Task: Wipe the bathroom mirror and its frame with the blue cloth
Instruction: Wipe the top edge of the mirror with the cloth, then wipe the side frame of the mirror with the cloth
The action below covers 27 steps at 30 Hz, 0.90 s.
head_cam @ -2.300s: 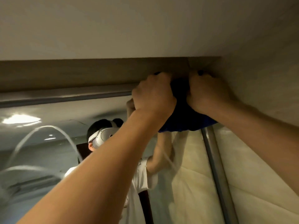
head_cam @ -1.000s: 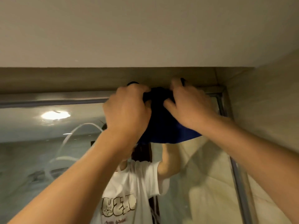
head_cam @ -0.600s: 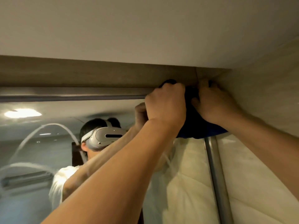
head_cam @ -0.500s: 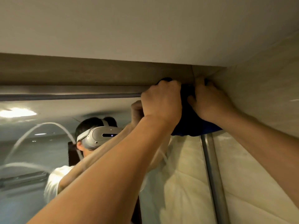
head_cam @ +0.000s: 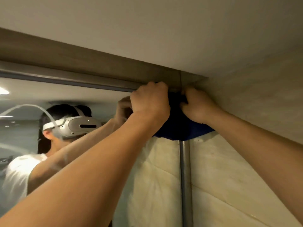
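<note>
While the blue cloth (head_cam: 178, 126) sits bunched at the frame's (head_cam: 82, 81) upper-right corner, right of centre in the picture, your left hand (head_cam: 150, 102) and right hand (head_cam: 199, 106) both curl round it, pressing it there. You seem to be on the frame corner; next, likely draw it down the vertical rail (head_cam: 184, 177) beside the mirror (head_cam: 98, 99).

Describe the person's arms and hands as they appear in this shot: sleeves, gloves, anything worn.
Both forearms are bare, with no sleeve in direct view. The left hand and right hand wear no gloves, and no rings, watch or wristbands show. The mirror reflects a short white sleeve ending at the upper arm.
</note>
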Each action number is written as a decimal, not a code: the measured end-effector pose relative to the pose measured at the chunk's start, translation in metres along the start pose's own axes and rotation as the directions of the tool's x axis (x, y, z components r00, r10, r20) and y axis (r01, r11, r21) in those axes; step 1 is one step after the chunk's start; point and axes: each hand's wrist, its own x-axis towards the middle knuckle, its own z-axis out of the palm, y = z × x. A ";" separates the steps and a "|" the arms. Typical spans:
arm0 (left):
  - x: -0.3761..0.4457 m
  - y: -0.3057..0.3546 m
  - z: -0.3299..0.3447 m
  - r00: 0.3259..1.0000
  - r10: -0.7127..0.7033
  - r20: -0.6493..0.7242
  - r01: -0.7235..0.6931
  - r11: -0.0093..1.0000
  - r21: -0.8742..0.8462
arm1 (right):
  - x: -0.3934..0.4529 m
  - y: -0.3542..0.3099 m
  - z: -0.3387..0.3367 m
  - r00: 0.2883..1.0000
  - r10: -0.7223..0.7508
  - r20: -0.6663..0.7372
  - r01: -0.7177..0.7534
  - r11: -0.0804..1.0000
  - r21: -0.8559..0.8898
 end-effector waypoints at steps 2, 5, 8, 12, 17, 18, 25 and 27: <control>-0.010 0.007 0.012 0.998 -0.058 -0.028 0.053 0.987 -0.150 | -0.012 0.007 -0.008 0.995 -0.048 -0.092 0.038 0.994 -0.106; -0.027 0.030 0.039 0.981 -0.185 -0.049 0.140 0.870 -0.473 | -0.023 0.010 -0.016 0.963 -0.133 -0.232 0.049 0.941 -0.335; -0.031 0.052 0.062 0.958 -0.280 0.058 0.254 0.740 -0.622 | -0.019 0.008 -0.017 0.945 -0.202 -0.259 0.041 0.856 -0.516; -0.023 0.063 0.081 0.935 -0.351 0.042 0.278 0.659 -0.699 | 0.000 0.010 -0.005 0.945 -0.270 -0.187 0.128 0.827 -0.548; -0.015 0.057 0.089 0.950 -0.312 -0.014 0.199 0.642 -0.740 | 0.019 0.014 -0.001 0.928 -0.315 -0.201 0.181 0.850 -0.495; -0.015 0.057 0.090 0.945 -0.327 -0.005 0.209 0.613 -0.762 | 0.019 0.014 -0.001 0.929 -0.315 -0.194 0.189 0.855 -0.483; -0.032 0.061 0.097 0.911 -0.392 0.125 0.319 0.482 -0.816 | 0.010 0.015 -0.001 0.944 -0.317 -0.088 0.251 0.866 -0.432; -0.041 0.062 0.099 0.905 -0.393 0.160 0.351 0.483 -0.802 | 0.004 0.017 0.003 0.944 -0.320 -0.085 0.257 0.871 -0.419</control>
